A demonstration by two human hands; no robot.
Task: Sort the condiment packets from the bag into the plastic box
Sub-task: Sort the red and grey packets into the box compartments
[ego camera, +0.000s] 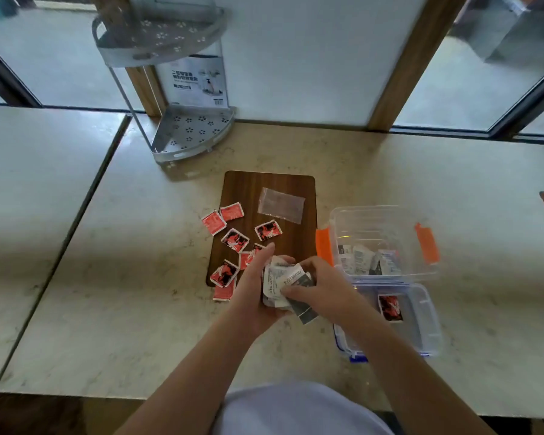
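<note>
Marble-patterned, pale beige counter fills most of the frame, with a seam running diagonally down its left side. At upper left of centre, a grey metal corner rack with flower-shaped holes stands against the frosted window, a printed card tucked behind it.

At the middle of the frame lies a dark wooden board. Red condiment packets are scattered over the board's left half and spill just past its left and lower edges onto the counter; some show plain red faces, others a black and white design. Toward the board's upper right lies a clear plastic bag, flat and apparently empty.

Below the board, at the centre of the frame, both hands meet. The left hand is cupped around a stack of white and grey packets, thumb raised above it. The right hand closes its fingers on the stack from the right, pinching the top packets; a darker packet hangs from the stack's lower edge.

To the right of the board sits a clear plastic box with orange latches, touching or nearly touching the board's right edge. White packets stand upright along its near wall. Just below it, at lower right of centre, a second clear box with blue trim holds one red and black packet; the right forearm partly covers it.
</note>
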